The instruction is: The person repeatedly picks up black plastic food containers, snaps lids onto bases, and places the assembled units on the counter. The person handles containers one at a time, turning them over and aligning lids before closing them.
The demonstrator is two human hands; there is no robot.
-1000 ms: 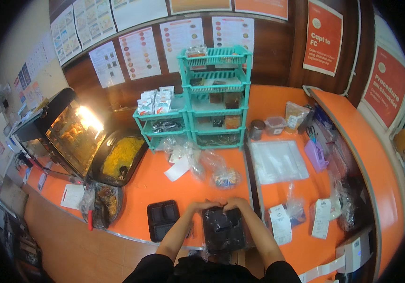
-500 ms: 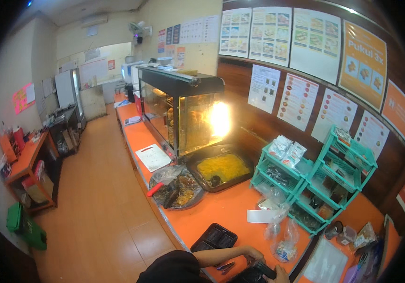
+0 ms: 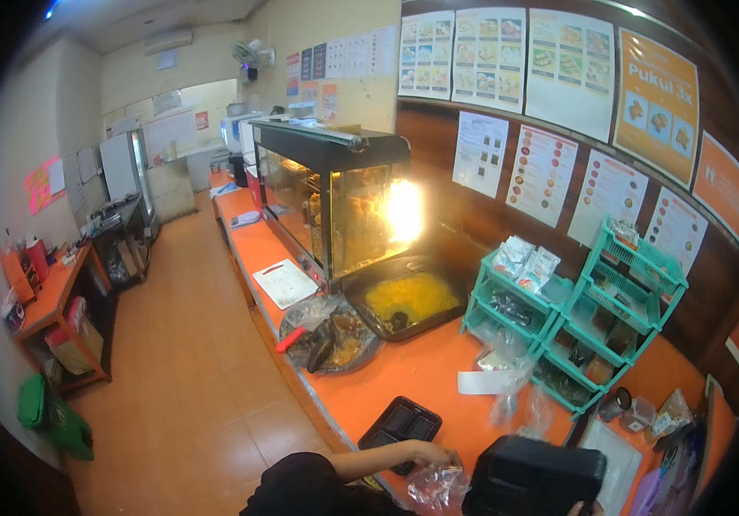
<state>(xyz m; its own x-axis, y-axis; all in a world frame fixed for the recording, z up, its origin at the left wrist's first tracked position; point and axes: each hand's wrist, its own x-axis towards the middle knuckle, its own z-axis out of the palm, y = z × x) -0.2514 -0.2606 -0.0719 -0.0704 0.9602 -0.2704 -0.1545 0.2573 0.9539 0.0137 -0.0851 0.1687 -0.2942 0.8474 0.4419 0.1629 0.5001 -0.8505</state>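
My left hand [image 3: 435, 455] reaches in over the counter's near edge, its fingers closed on a crumpled clear plastic bag [image 3: 440, 488]. My right hand [image 3: 587, 509] shows only at the lower edge, gripping the near side of a black plastic food box [image 3: 534, 477]. The box is tilted up, and its smooth outer side faces me; what it contains is hidden. Just beyond my left forearm lies a black compartment tray [image 3: 402, 423], partly covered by the arm. Another clear bag [image 3: 537, 414] rests behind the box.
Teal stacked baskets [image 3: 550, 331] hold packets at right. Beyond the tray sit a bowl [image 3: 361, 357] with a red-handled utensil, a dark pan [image 3: 438, 328] with yellow food, a white cutting board [image 3: 285, 284] and a lit glass display case [image 3: 326, 202]. The orange counter [image 3: 438, 378] ends at left above the floor.
The black box has come up and right in my right hand, tilting as it rises. My left hand has moved left off the box and now has a clear bag.
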